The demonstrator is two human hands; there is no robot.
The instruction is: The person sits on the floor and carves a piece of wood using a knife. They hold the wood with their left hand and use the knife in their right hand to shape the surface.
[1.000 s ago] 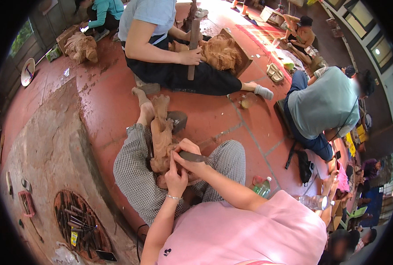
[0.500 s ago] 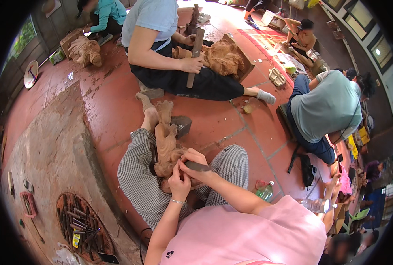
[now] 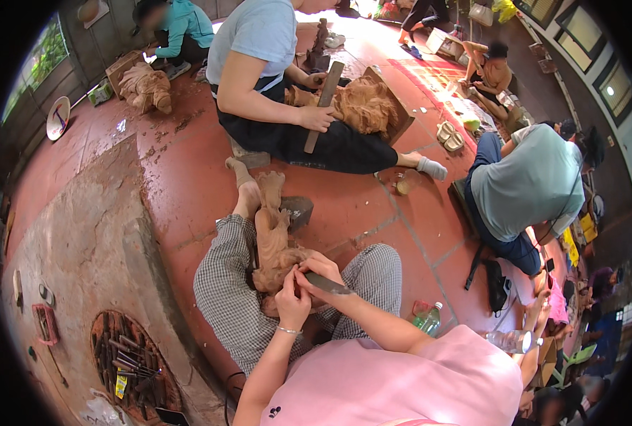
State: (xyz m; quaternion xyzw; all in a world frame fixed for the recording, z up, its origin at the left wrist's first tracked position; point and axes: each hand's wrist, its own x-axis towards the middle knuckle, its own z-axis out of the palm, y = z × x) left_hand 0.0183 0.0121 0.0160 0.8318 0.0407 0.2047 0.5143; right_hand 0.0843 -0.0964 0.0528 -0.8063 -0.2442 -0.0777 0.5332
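Head view: same grip, scene sits lower

Your right hand (image 3: 319,267) keeps its fingers closed round a long, dark tool (image 3: 329,284); your left hand (image 3: 292,304) pinches beside it, hold unclear. The tan, ridged carving (image 3: 272,245) lies along your checked left trouser leg (image 3: 220,298).

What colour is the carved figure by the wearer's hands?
The carved figure is light brown, best seen in the head view.

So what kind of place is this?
It's probably a carving workshop: there's a brown carved figure up close, lots of slim tools lying together, and another person sitting with a shaggy-looking carving too.
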